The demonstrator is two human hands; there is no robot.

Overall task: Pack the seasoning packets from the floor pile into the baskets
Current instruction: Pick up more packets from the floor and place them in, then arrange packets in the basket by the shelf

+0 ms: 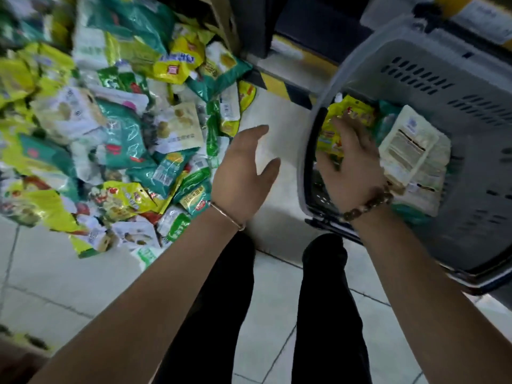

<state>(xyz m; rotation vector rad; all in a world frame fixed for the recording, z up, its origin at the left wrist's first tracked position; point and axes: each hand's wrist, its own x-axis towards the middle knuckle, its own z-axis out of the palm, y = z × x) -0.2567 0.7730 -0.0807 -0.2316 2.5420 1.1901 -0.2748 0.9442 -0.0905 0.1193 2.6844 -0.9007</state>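
Observation:
A big pile of seasoning packets (116, 128), green, yellow and white, covers the floor at the left. A grey plastic basket (432, 79) stands at the right, tilted toward me, with white packets (410, 151) stacked inside. My right hand (352, 162) is inside the basket with its fingers spread flat on a yellow packet (346, 115). My left hand (243, 173) hovers open and empty over bare floor between the pile and the basket, fingers relaxed.
My legs in black trousers (327, 314) stand on light floor tiles (55, 286) below. A yellow-and-black striped kerb (277, 84) and dark shelving run along the back. A strip of floor separates the pile from the basket.

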